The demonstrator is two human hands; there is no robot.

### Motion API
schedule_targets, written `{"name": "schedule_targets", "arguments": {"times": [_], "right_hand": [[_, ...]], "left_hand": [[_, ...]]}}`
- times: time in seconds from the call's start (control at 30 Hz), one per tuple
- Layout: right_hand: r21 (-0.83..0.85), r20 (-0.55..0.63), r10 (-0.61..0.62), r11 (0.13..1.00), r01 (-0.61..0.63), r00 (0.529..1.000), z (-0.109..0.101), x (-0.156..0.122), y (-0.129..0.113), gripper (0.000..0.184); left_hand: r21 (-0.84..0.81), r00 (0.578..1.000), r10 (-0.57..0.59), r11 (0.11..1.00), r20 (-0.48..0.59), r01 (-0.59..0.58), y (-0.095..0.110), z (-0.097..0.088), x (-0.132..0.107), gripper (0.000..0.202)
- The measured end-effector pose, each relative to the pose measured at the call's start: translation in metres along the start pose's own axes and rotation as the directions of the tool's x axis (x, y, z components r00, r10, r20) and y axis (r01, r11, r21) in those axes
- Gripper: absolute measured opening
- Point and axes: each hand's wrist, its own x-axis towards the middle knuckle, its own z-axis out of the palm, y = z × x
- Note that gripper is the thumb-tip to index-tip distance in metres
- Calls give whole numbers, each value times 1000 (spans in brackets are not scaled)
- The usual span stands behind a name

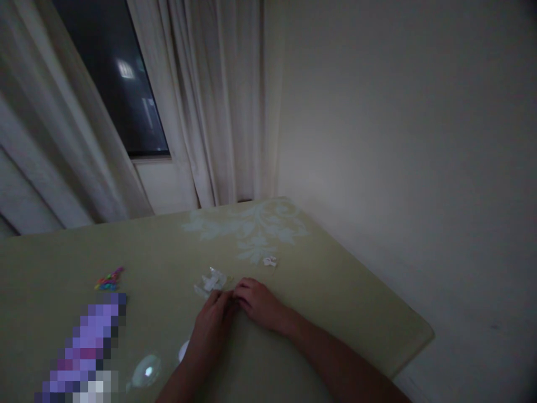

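My left hand [217,311] and my right hand [257,302] meet over the tabletop, fingertips pressed together. Both are closed, and whatever sits between the fingers is hidden or too small to name. Just beyond the left fingers lies a crumpled heap of clear plastic wrapping [215,280]. A few small white pieces [269,261] rest past my right hand. Partly covered by my left forearm is a white rounded thing [183,350], and a clear, shiny oval thing [146,371] lies to its left.
On the left of the pale green table [344,291] is a small pile of bright multicoloured pieces [109,279]. A blurred-out purple shape [87,341] lies nearer to me. A wall [398,140] runs along the right edge; curtains [218,101] and a dark window [121,78] stand behind.
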Motion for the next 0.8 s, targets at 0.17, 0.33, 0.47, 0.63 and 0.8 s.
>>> {"name": "schedule_targets", "arguments": {"times": [0.17, 0.33, 0.47, 0.63, 0.8], "right_hand": [[142, -83, 30, 990, -18, 996, 6, -1, 1, 24], [223, -148, 55, 975, -21, 987, -13, -9, 6, 27], [106, -78, 94, 991, -85, 993, -29, -20, 11, 47], [51, 23, 99, 994, -100, 995, -25, -21, 14, 80], [72, 13, 80, 994, -81, 997, -8, -10, 7, 41]], "left_hand": [[-95, 998, -40, 995, -43, 35, 3, -7, 1, 32], [-205, 991, -137, 970, -11, 131, 2, -24, -3, 38], [-243, 983, -175, 953, 55, 183, -5, -36, -4, 39], [-137, 986, -142, 982, -90, 129, -12, -51, 2, 35], [90, 951, -66, 991, -304, 97, -28, -54, 10, 43]]}}
